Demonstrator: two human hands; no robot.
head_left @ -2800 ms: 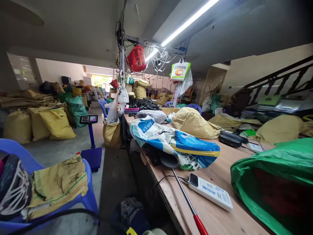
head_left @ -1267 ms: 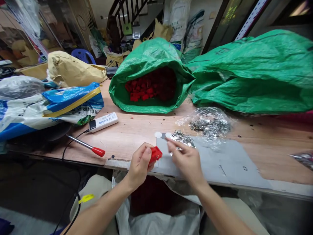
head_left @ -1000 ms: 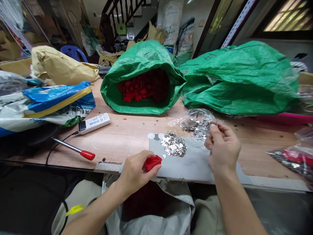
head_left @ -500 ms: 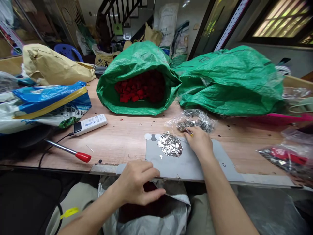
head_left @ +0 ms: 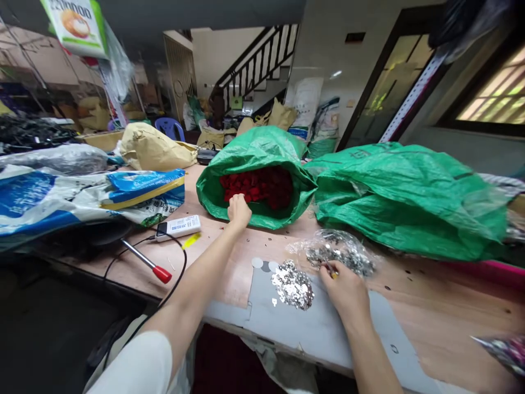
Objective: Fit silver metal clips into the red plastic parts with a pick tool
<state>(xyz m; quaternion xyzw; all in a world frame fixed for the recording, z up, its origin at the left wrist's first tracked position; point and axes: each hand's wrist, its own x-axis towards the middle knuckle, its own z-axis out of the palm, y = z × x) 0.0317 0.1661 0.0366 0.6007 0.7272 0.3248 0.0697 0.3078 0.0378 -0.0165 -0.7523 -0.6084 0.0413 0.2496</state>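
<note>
My left hand is at the lower left of the mouth of an upright-open green woven bag. Its fingers are curled at the small red pieces inside, and the fingertips are hidden. My right hand rests over the grey sheet, closed round a small tool with a yellow part, mostly covered by the fingers. Beside its thumb lies a heap of small shiny metal pieces. Just beyond the fingers, a clear plastic bag holds more metal pieces.
A second green bag stands at the right. On the left are a white device with a black cable, a red-tipped lever and a blue-and-white sack. White and grey discs lie at the grey sheet's edge.
My left hand has moved from the table's front edge forward to the open green bag. My right hand stays by the metal pieces. The camera view has tilted up.
</note>
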